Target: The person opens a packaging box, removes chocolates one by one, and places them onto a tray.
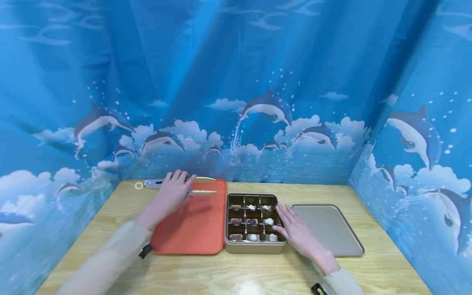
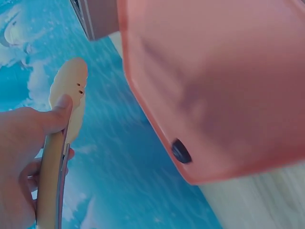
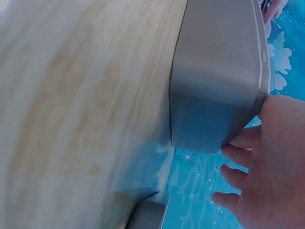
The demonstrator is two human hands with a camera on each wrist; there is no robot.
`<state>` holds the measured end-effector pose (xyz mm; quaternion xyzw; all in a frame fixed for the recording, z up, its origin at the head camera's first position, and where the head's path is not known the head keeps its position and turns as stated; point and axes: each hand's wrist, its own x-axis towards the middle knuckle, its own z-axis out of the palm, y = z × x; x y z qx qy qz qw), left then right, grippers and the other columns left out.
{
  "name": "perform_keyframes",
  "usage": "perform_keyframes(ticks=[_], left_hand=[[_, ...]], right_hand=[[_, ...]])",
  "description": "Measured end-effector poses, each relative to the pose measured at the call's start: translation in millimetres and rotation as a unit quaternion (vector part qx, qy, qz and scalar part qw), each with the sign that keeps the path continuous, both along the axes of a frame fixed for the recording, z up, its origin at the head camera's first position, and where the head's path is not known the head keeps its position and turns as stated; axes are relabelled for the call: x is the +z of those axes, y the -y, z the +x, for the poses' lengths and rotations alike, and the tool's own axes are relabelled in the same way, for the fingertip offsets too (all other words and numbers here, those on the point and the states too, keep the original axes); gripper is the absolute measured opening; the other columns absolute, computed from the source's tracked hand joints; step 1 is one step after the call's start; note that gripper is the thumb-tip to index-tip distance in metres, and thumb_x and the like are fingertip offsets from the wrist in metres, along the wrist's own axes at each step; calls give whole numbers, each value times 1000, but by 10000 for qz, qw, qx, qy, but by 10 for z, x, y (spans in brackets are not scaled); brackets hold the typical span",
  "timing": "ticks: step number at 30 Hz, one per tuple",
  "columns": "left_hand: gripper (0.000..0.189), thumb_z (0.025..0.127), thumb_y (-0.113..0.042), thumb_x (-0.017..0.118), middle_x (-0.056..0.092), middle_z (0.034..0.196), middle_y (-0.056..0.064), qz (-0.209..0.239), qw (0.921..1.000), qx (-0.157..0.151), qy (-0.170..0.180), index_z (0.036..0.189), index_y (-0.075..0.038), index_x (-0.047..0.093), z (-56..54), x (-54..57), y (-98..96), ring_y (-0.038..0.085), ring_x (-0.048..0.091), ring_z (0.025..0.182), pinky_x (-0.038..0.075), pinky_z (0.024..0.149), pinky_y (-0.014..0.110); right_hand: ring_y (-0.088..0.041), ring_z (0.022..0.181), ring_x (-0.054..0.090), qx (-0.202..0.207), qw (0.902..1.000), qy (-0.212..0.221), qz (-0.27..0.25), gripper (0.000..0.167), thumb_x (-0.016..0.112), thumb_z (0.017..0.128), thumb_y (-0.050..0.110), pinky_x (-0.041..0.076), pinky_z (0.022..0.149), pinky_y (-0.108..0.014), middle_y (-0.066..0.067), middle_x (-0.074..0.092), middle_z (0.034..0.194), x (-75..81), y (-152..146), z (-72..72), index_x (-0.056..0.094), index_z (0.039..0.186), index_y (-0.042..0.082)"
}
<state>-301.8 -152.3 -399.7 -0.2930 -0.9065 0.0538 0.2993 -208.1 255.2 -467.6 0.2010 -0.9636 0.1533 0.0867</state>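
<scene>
My left hand [image 1: 175, 188] holds a pair of tongs [image 1: 204, 191] above the far part of a red tray [image 1: 195, 233], their cream tips parted and pointing right. The left wrist view shows the thumb lying along one arm of the tongs. A small dark piece [image 2: 181, 151] is near a corner of the tray there; in the head view it is hidden. My right hand [image 1: 296, 233] touches the right side of a metal tin [image 1: 254, 248], fingers extended and thumb at the rim. Brown dividers split the tin into several compartments holding small dark and white sweets [image 1: 253, 237].
A flat beige metal lid [image 1: 332, 229] lies on the wooden table [image 1: 191, 274] to the right of the tin. The red tray sits close against the tin's left side. A blue dolphin-print curtain [image 1: 228, 82] surrounds the table at the back and sides.
</scene>
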Motion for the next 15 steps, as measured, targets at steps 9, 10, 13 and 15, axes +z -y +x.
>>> perform_keyframes(ticks=[9, 10, 13, 15], left_hand=[[57, 82, -40, 80, 61, 107, 15, -134, 9982, -474, -345, 129, -10, 66, -60, 127, -392, 33, 57, 100, 50, 89, 47], [58, 81, -40, 80, 60, 107, 15, -124, 9977, -547, -388, 129, -11, 66, -73, 136, -439, 33, 57, 100, 50, 89, 47], [61, 79, -41, 80, 60, 109, 15, -196, 9961, -693, -507, 130, -11, 65, -112, 154, -577, 33, 58, 101, 50, 89, 46], [62, 80, -42, 80, 59, 112, 15, -366, 9957, -702, -475, 132, -13, 64, -130, 165, -667, 32, 57, 102, 50, 89, 44]], right_hand=[[-41, 151, 20, -27, 10000, -2, -14, 70, 46, 106, 42, 21, 119, -59, -17, 22, 163, 3, -7, -4, 27, 156, -3], [-41, 151, 20, -33, 10000, 2, -9, 70, 46, 106, 42, 20, 119, -58, -17, 22, 163, 3, -7, -3, 27, 156, -3], [-40, 151, 20, -31, 10000, 13, 9, 70, 46, 106, 42, 20, 119, -58, -17, 22, 163, 3, -1, 0, 27, 157, -3], [-40, 151, 20, -34, 10000, 39, -11, 70, 46, 106, 42, 20, 119, -58, -16, 21, 163, 1, 2, 2, 27, 157, -3]])
